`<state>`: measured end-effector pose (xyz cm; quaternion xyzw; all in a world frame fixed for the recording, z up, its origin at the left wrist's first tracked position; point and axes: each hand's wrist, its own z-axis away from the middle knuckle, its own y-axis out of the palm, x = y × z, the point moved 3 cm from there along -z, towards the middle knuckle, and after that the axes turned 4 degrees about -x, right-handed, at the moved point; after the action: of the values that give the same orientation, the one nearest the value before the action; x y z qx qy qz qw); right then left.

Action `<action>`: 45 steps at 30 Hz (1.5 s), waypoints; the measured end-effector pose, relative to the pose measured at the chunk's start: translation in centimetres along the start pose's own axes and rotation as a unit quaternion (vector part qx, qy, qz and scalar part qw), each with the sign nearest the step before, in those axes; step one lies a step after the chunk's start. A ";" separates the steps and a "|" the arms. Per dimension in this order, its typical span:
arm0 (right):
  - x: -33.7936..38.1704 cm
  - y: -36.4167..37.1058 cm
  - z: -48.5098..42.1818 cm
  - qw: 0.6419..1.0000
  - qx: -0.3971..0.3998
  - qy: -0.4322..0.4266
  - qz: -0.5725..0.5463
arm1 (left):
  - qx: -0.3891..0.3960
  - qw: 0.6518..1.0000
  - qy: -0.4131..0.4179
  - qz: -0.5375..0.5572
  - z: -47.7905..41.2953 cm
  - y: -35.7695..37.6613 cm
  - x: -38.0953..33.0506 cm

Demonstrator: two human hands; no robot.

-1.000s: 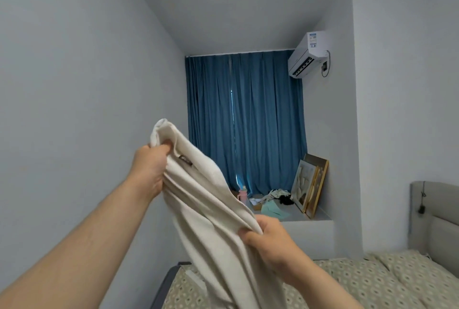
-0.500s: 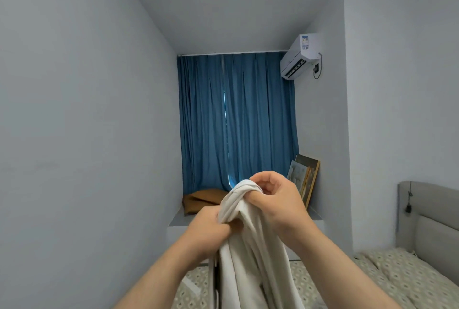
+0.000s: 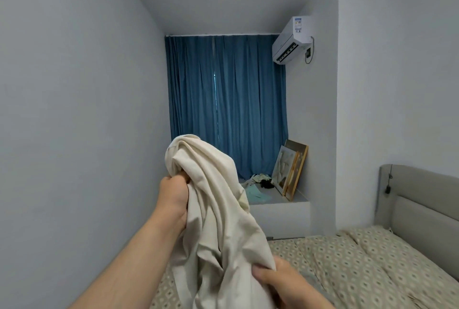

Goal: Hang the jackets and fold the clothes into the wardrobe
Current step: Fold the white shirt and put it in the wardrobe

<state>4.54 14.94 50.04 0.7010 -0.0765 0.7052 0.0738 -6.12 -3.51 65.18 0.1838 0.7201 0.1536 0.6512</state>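
- The left hand (image 3: 173, 193) is raised in front of the chest, with its fingers curled tight into a bunch of the cream garment (image 3: 216, 212) near the garment's top end.
- Above that grip the cloth rises in a rounded, crumpled hump that overlaps the lower edge of the blue curtain (image 3: 226, 100) in the head view.
- The right hand (image 3: 283, 284) is lower and nearer the camera. Its thumb lies across the fabric and its fingers are closed round the lower part of the same garment.
- The garment hangs in loose folds between the two hands, held in the air above the near corner of the bed (image 3: 367, 269). Which kind of garment it is cannot be told.
- The bed carries a beige cover with a small dotted pattern, and a grey padded headboard (image 3: 422, 199) stands at its right side.
- Beyond the bed a white ledge (image 3: 280, 207) runs below the curtain. It holds a few small dark and pale green items, too small to tell apart.
- Two framed pictures (image 3: 290, 169) lean against the right wall on the ledge.
- A white air conditioner (image 3: 291, 39) is mounted high on that wall, just beside the curtain's top corner.
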 end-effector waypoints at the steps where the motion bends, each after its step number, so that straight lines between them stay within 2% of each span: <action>1: 0.9 -0.4 -0.2 0.998 -0.050 -0.020 -0.034 | -0.007 1.000 0.001 0.003 -0.3 -0.5 0.0; 3: 3.4 -1.4 -0.2 0.989 -0.128 -0.041 -0.065 | -0.031 0.999 0.014 -0.037 -0.8 -1.8 0.1; 6: 8.1 -2.7 -0.1 0.983 -0.159 -0.084 -0.018 | -0.021 0.986 0.023 -0.162 -1.0 -3.9 1.6; 8: 11.2 -2.9 -0.1 0.977 -0.169 -0.126 0.023 | 0.034 0.958 0.010 -0.284 -0.4 -4.7 3.0; 11: 14.7 -2.0 -0.2 0.970 -0.138 -0.188 0.067 | 0.150 0.892 -0.007 -0.427 1.1 -4.5 4.8; 13: 16.5 -0.7 -0.2 0.967 -0.091 -0.220 0.091 | 0.205 0.885 0.032 -0.417 2.3 -3.4 5.0; 15: 17.8 1.0 -0.4 0.963 -0.050 -0.234 0.125 | 0.276 0.888 0.079 -0.359 3.5 -1.3 4.8; 17: 18.4 2.7 -0.7 0.955 -0.021 -0.237 0.175 | 0.327 0.896 0.067 -0.294 4.3 0.4 4.9; 19: 18.4 3.5 -1.1 0.954 -0.015 -0.235 0.186 | 0.309 0.911 0.030 -0.273 4.7 1.2 5.2; 24: 16.2 0.7 -1.3 0.980 -0.034 -0.196 0.002 | 0.148 0.979 -0.041 -0.134 3.0 1.0 6.1; 26: 12.9 -0.6 -1.0 0.989 -0.027 -0.148 -0.006 | 0.078 0.992 -0.074 -0.068 1.9 0.7 6.1; 29: 5.4 0.2 0.1 0.996 0.047 -0.070 -0.019 | 0.001 0.996 -0.091 -0.003 0.5 0.6 5.8; 30: 3.2 0.8 0.2 0.995 0.070 -0.050 -0.057 | -0.006 0.996 -0.090 0.008 0.2 0.8 5.6; 32: 0.6 1.8 0.3 0.992 0.061 -0.039 -0.108 | -0.027 0.996 -0.087 0.019 -0.1 1.4 5.5; 35: 0.6 2.6 0.1 0.995 -0.047 -0.041 -0.084 | -0.058 0.992 -0.099 0.044 -0.3 1.9 5.8; 37: 1.7 2.1 0.1 0.993 -0.083 -0.012 -0.079 | -0.061 0.993 -0.089 0.047 -0.6 1.8 5.8; 40: 2.6 1.3 0.8 0.989 -0.042 0.115 -0.078 | -0.072 0.993 -0.075 0.055 -1.1 0.8 5.4; 42: 3.0 0.9 1.3 0.984 -0.016 0.168 -0.064 | -0.073 0.993 -0.078 0.050 -1.2 -0.2 5.1; 43: 3.3 0.8 1.2 0.984 -0.011 0.168 -0.058 | -0.073 0.994 -0.074 0.041 -1.3 -0.8 5.0; 45: 4.5 0.2 0.8 0.992 -0.039 0.109 -0.056 | -0.056 0.996 -0.071 -0.018 -1.9 -2.1 5.2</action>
<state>5.22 14.55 54.53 0.6194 -0.0563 0.7689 0.1485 -8.58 -2.94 59.85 0.1449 0.6654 0.1685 0.7126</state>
